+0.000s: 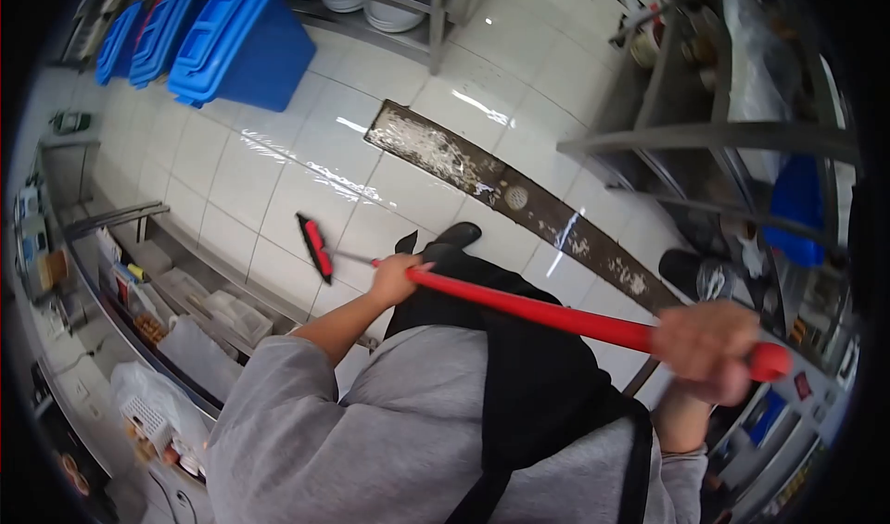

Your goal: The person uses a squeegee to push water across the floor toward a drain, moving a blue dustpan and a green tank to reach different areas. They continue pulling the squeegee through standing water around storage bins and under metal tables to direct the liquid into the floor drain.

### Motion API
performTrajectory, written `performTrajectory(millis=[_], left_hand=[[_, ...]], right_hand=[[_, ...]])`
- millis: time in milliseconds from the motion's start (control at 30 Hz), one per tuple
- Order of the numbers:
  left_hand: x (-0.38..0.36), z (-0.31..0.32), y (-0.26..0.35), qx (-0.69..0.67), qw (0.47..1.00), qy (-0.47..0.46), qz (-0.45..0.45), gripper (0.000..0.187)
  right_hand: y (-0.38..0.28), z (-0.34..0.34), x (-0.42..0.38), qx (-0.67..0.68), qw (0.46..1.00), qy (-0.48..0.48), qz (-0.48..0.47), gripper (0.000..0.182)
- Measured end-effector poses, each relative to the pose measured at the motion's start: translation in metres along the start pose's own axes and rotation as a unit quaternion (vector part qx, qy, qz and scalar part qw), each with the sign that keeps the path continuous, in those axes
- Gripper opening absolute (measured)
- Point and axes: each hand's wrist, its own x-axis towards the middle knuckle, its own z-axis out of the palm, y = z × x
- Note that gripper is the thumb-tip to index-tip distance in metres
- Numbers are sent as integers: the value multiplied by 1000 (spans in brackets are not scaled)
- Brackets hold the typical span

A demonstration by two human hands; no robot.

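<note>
A floor squeegee (315,248) with a long red handle (538,313) lies slantwise across my body. Its red and black head is on the wet tiles at the left. My left hand (395,279) is wrapped round the lower part of the handle, in front of my black apron (538,376). Near the top end, my right hand (706,350) is closed round the handle and somewhat blurred. A thin stretch of shaft between my left hand and the head is smeared by motion.
A dark floor drain channel (501,189) runs diagonally over the white tiles (222,218). Blue lidded bins (246,51) stand at upper left, near a shelf with white bowls (394,16). Metal racks (714,137) flank the right side; a loaded counter (176,376) lines the left.
</note>
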Motion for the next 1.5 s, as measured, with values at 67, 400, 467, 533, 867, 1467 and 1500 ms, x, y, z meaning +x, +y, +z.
performTrajectory(millis=[67,400,467,533,867,1467,1500], left_hand=[[37,12,59,-31,993,-29,112,42],[83,19,227,-139,875,-391,249,27],[84,24,254,-140,840,-462,248,28],[84,45,265,-148,809,-482,302,29],[40,129,336,-139,647,-551,508,28],[-79,351,302,294,570,-586,495,102],[-71,357,282,371,550,-583,469,105]], right_hand=[[-59,-8,-15,-35,997,26,-64,36],[-194,43,-76,113,830,105,-536,19],[-207,59,-100,78,774,143,-612,20],[-237,80,-173,-95,789,284,-537,19],[-202,246,-329,-383,639,550,-378,36],[-147,375,-442,-510,426,643,-380,39],[-143,386,-456,-467,406,676,-400,29]])
